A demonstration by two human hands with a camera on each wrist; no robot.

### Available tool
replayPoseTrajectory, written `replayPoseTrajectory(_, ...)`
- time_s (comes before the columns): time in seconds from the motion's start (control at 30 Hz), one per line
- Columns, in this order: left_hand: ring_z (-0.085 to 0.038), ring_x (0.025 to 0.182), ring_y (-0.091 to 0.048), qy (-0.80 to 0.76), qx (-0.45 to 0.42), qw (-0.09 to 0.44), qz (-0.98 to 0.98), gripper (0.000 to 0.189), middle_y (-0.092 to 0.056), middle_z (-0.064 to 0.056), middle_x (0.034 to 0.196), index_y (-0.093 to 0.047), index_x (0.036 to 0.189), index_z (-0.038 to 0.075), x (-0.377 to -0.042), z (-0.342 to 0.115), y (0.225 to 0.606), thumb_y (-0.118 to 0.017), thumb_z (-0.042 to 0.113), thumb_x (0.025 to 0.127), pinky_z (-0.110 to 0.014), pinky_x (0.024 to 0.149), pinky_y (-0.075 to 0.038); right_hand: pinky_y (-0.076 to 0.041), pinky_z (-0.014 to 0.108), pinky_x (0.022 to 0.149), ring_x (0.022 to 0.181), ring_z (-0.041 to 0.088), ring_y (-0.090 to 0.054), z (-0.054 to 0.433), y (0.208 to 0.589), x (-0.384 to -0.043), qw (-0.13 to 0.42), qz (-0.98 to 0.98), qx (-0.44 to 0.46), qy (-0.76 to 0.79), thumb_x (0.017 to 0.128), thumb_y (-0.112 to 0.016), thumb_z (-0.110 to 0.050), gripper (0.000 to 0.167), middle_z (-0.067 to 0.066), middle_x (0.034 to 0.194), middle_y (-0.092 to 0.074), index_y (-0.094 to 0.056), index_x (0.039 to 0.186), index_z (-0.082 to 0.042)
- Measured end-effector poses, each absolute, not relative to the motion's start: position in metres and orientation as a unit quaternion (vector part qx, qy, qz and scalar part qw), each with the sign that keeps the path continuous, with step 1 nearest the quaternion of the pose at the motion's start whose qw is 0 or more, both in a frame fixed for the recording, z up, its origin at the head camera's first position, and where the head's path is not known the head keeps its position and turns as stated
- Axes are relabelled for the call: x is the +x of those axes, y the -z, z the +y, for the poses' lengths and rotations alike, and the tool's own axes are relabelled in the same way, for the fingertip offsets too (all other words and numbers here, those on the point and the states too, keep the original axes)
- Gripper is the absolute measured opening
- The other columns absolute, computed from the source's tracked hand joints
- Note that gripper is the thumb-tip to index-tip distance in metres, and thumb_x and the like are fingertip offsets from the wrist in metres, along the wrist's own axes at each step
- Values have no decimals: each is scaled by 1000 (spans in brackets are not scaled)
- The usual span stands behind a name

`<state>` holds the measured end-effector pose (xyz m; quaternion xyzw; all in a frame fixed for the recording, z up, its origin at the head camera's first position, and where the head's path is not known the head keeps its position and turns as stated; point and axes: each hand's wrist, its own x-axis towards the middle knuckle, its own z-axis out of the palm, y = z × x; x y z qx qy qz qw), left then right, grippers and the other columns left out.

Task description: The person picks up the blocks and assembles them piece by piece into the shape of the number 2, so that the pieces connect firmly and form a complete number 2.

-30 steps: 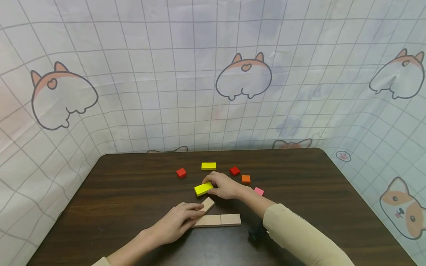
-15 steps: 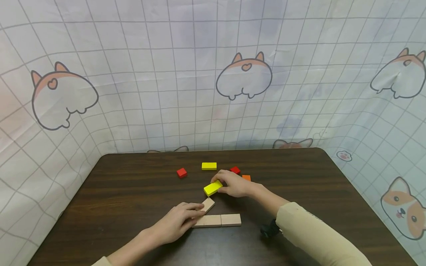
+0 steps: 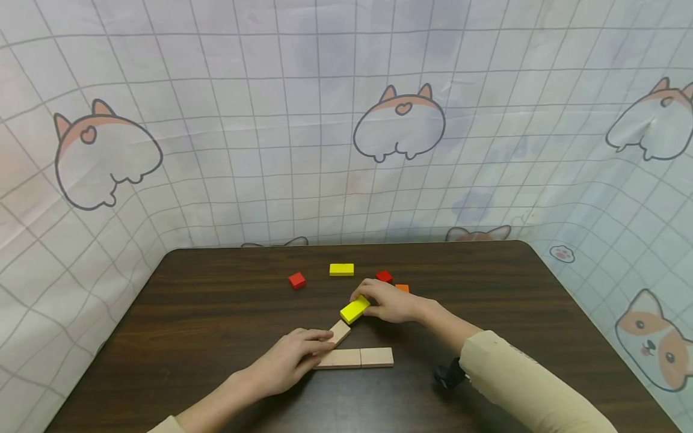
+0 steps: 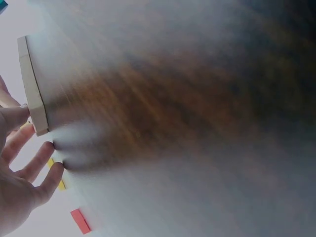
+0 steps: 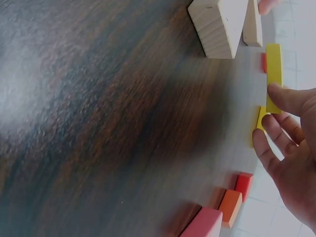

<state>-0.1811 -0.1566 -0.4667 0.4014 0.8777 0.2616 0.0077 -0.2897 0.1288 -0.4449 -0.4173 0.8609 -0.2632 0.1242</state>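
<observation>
My right hand (image 3: pixel 391 300) pinches a yellow block (image 3: pixel 354 310) between thumb and fingers. The block's lower-left end is right at the upper end of an angled pale wooden block (image 3: pixel 340 331). My left hand (image 3: pixel 289 361) rests with fairly straight fingers on that angled block, partly covering it. Below it, two wooden blocks lie end to end in a row: a left one (image 3: pixel 341 359), whose left end the left fingers overlap, and a right one (image 3: pixel 376 357). In the left wrist view, the left thumb (image 4: pixel 15 117) touches the row's side.
A second yellow block (image 3: pixel 341 270) lies farther back, between two red blocks, one at left (image 3: pixel 296 281) and one at right (image 3: pixel 384 276). An orange block (image 3: pixel 402 288) and a pink block (image 5: pixel 205 224) sit to the right. Behind the dark table (image 3: pixel 216 300) hangs a patterned cloth (image 3: pixel 303 150).
My right hand has moved right and slightly down with the yellow block, turning it into line with the angled wooden block. The left hand has stayed in place.
</observation>
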Motion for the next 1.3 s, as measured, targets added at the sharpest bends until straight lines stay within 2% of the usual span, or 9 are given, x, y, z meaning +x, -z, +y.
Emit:
replayPoseTrajectory(0.27, -29, 124, -58, -262, 405, 3, 876, 36, -60, -9, 143, -68, 135, 7, -184, -157, 468, -67, 4, 99, -49, 97, -51, -48, 36, 97, 110, 19, -54, 134, 445, -291, 128, 860, -420, 261, 99, -69, -5, 30, 4, 125, -58, -65, 128, -6)
replayPoseTrajectory(0.57, -28, 123, -58, -259, 398, 7, 880, 35, -60, -8, 143, -69, 134, 8, -183, -157, 465, -68, 5, 99, -48, 96, -51, -47, 41, 102, 117, 24, -55, 132, 459, -289, 97, 863, -438, 234, 97, -69, -2, 30, 7, 127, -60, -66, 127, -6)
replayPoseTrajectory(0.9, -28, 124, -58, -262, 398, 9, 879, 35, -59, -8, 143, -70, 134, 8, -183, -157, 464, -68, 5, 99, -49, 96, -51, -47, 42, 102, 117, 24, -55, 130, 460, -289, 79, 861, -449, 225, 97, -70, -1, 30, 7, 127, -62, -67, 127, -6)
replayPoseTrajectory(1.3, -28, 123, -58, -268, 400, 15, 876, 33, -60, -8, 143, -70, 133, 8, -183, -158, 467, -67, 6, 100, -47, 97, -51, -47, 42, 102, 116, 24, -56, 127, 462, -286, 87, 864, -443, 224, 97, -71, -3, 30, 7, 127, -62, -67, 126, -6)
